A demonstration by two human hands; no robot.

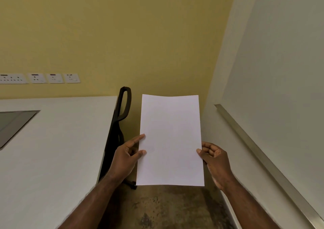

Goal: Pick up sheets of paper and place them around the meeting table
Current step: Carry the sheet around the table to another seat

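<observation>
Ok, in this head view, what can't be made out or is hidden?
- Count of white paper sheets: only the top face shows.
- Fingers of the left hand and right hand: behind the paper.
- Black office chair: mostly hidden by the white table.
- White wall sockets: too small; the leftmost is cut off.

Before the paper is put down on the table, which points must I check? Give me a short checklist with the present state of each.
1. White sheet of paper held by both hands: ok, left hand on its left edge, right hand on its right edge.
2. Sheet flat and uncreased: ok, only a slight curve at the top edge.
3. One sheet or several: cannot tell.
4. Bare space on the white meeting table: ok.
5. Grey inset panel in the table lies away from the near edge: ok.
6. Black chair pushed against the table's end: ok.
</observation>
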